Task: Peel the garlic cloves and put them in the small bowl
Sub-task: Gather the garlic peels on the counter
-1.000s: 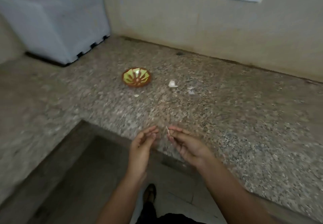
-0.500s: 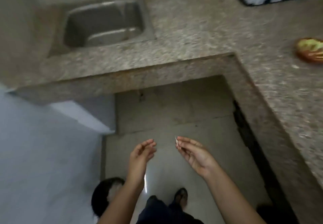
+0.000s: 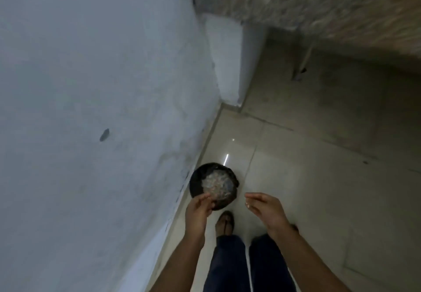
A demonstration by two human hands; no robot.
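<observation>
left hand over round black bin | pale flaky scraps | glossy floor

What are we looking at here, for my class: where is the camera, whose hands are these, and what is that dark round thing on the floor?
No machine: a person wears a camera on the head, so the picture looks down at their own hands. The left hand hovers, fingers relaxed, over a dark round container on the tiled floor beside the wall. The container holds pale scraps, perhaps peels. The right hand has curled fingers; whether it holds anything is too blurred to tell. The small bowl is not in view.
</observation>
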